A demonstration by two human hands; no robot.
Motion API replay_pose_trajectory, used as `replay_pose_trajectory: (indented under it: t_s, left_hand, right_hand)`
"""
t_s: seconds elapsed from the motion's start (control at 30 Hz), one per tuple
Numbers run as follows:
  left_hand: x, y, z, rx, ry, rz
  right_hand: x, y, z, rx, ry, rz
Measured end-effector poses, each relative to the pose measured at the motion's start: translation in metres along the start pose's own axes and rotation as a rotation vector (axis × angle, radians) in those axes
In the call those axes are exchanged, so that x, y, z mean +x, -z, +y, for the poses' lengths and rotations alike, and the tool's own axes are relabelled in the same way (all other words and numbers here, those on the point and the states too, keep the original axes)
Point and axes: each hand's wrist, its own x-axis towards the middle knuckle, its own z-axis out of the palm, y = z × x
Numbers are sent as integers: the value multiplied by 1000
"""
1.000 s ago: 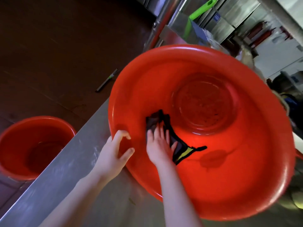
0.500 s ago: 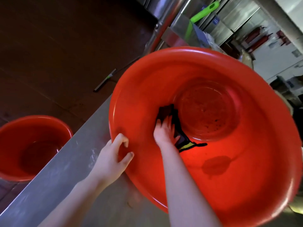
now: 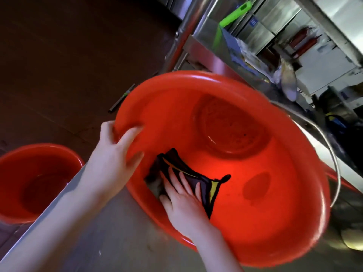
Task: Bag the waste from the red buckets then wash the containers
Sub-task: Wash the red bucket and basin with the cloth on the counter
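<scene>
A big red bucket (image 3: 275, 203) lies tilted toward me on a steel counter (image 3: 110, 238), its wet inside facing the camera. My left hand (image 3: 114, 154) grips its near-left rim, thumb outside and fingers curled inside. My right hand (image 3: 180, 195) is inside the bucket, fingers straight, pressing a dark cloth with yellow trim (image 3: 188, 173) against the lower inner wall. A second red bucket (image 3: 35, 181) stands on the floor at the left with water in its bottom.
A metal bail handle (image 3: 334, 160) arcs off the big bucket's right side. Steel shelving with a green-handled tool (image 3: 233, 14) stands behind. A thin dark tool (image 3: 121, 99) lies on the dark floor. Clutter sits along the counter at right.
My right hand has dragged the cloth from near the bucket's bottom down to the lower wall. My left hand has shifted up along the rim. The bucket has tipped and turned a little.
</scene>
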Motion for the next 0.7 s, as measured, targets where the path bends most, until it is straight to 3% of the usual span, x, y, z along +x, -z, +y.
replay_pose_trajectory:
  t_s: [0.1,0.23,0.43,0.63,0.7]
  left_hand:
    - [-4,-15,-2,-31,37,-78]
    - [-39,-53,-1,-164,105,-131]
    - [-44,-67,-14,-224,150,-97]
    - [-46,-70,-22,-234,133,-86]
    - [-46,-71,-23,-241,140,-81]
  right_hand:
    - [-21,5,33,-122,-15,-45]
    - [-35,3,47,-232,-229,-62]
    - [30,-6,35,-78,-223,52]
    - [138,23,51,251,-554,132]
    - [133,24,44,241,-549,148]
